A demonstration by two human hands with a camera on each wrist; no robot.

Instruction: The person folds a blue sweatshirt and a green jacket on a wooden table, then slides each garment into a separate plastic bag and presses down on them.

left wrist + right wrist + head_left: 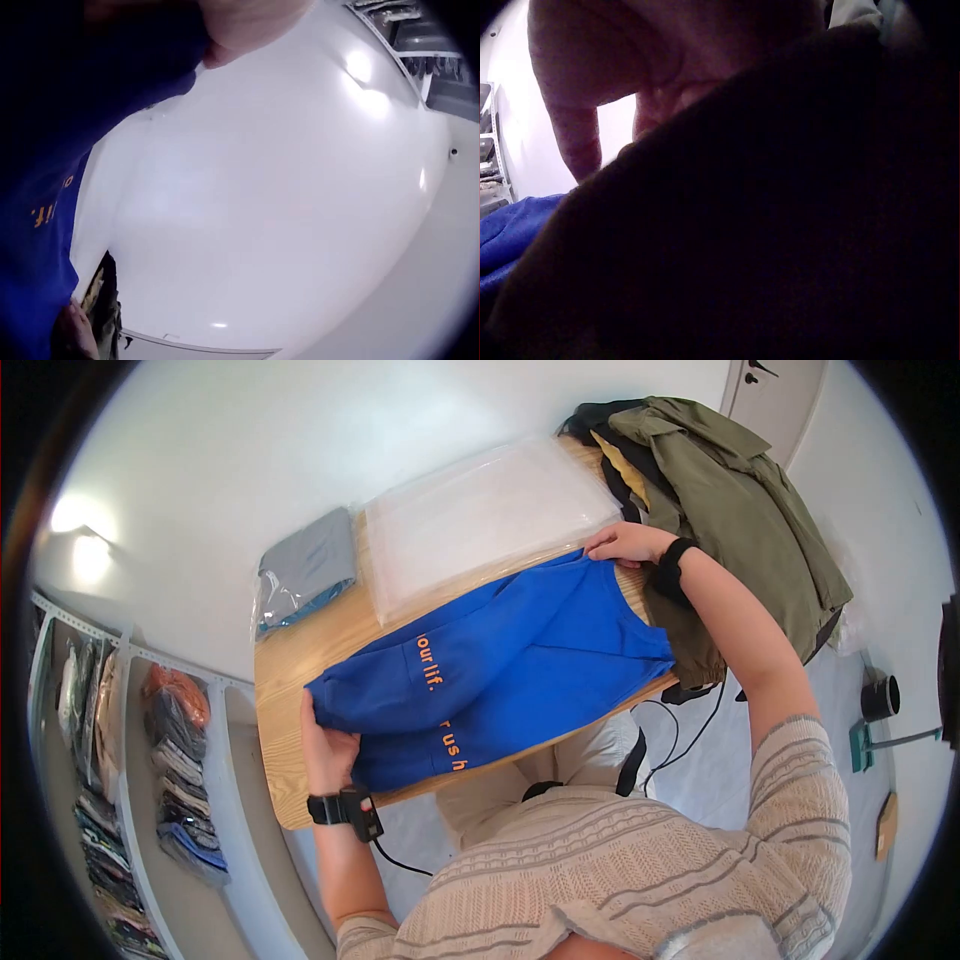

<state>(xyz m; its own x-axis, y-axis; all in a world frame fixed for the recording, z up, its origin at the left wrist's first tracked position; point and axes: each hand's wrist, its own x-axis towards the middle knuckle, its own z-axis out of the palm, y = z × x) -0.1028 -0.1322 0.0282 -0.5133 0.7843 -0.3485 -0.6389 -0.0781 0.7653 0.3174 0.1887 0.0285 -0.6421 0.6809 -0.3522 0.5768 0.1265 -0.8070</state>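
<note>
A blue sweatshirt (520, 680) with orange lettering lies across the wooden table (285, 760), its neckline toward the right and one side folded over. At the left end, my left hand (328, 752) holds the edge of the folded part, thumb on top and fingers partly hidden by cloth. My right hand (635, 542) pinches the far edge near the shoulder. Dark blue cloth (45, 225) hangs below the left hand (247, 26) in the left wrist view. In the right wrist view, the right hand (615, 52) is in shadow with its fingers bent down, a bit of blue cloth beyond.
Behind the sweatshirt lies a stack of clear plastic bags (480, 510). A bagged grey garment (310, 565) sits at the table's far left corner. Olive jackets (730, 510) are heaped on the right. Shelves with bagged clothes (185, 760) stand at left; a black cable (690, 735) hangs near the table's edge.
</note>
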